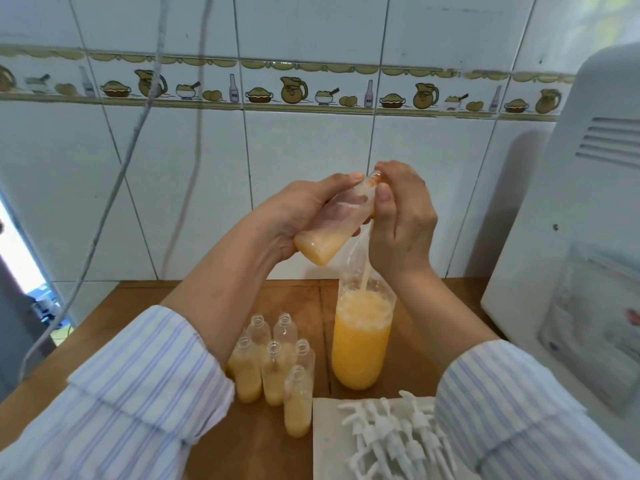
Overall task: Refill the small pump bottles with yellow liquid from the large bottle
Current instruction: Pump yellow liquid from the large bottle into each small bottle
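A: Head view first. Where are the edges, and what room is there to move?

B: The wooden counter (145,317) ends at the tiled wall (304,188) on the far side. To the right a white appliance (571,237) stands close, hemming in that side. On the left the counter edge runs diagonally, with two cables (138,133) hanging down in front of the wall.

A: And the hands?

B: The left hand (294,216) grips a small bottle (332,223), tilted with its neck up and to the right, some yellow liquid pooled at its lower end. The right hand (398,216) is curled at the neck of that bottle, pinching it; a thin strand runs down from there into the large bottle (362,341) standing directly below, which is open and mostly full of foamy yellow liquid.

A: What else crowds the counter?

B: A cluster of small open bottles (273,362) stands just left of the large bottle, several partly filled. Near right, white pump tops (394,434) lie heaped on a white paper sheet (329,441), partly under the right sleeve (512,410)
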